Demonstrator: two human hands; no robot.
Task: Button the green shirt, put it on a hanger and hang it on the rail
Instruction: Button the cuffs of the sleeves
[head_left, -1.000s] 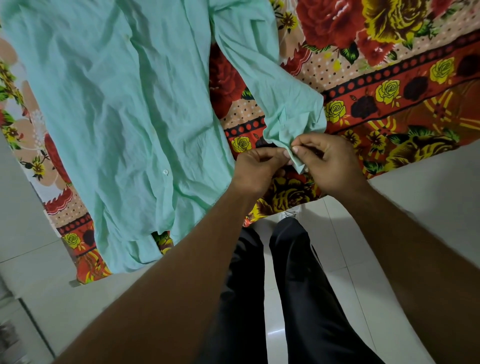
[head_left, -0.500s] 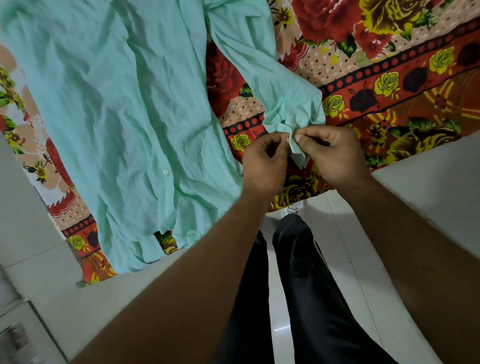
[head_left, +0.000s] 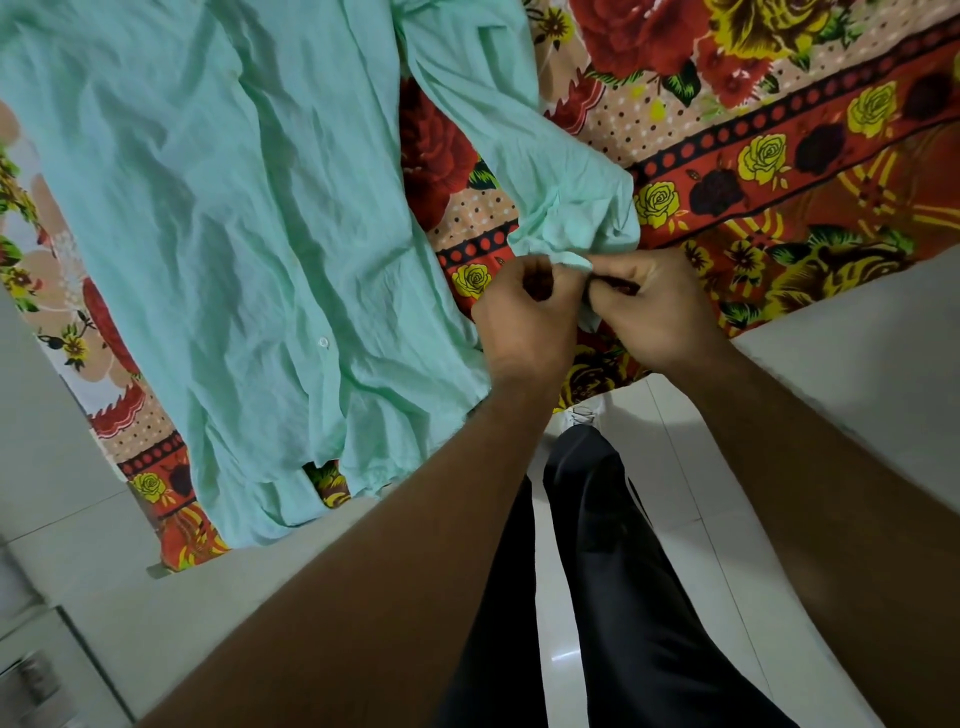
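Cuff (head_left: 574, 257) of the green shirt (head_left: 208, 234) sits between your two hands, just above the near edge of the floral sheet (head_left: 779, 156). Your left hand (head_left: 524, 317) has its fingers curled in and pinches the cuff's edge from one side. Your right hand (head_left: 660, 306) pinches it from the other, thumb and fingertips closed on the fabric, and the two hands almost touch. Whether a button lies between your fingers cannot be told, because they hide the cloth there.

The shirt lies spread out and wrinkled on the floral sheet. Its body covers the sheet's left part and its hem reaches nearly to the sheet's near edge. One white button (head_left: 323, 342) shows low on the body. The sleeve (head_left: 519, 145) runs from the body across the middle of the sheet down to your hands. Beyond the sheet's near edge, under your forearms, you can see your dark trousers (head_left: 623, 571) and a pale tiled floor (head_left: 691, 493).
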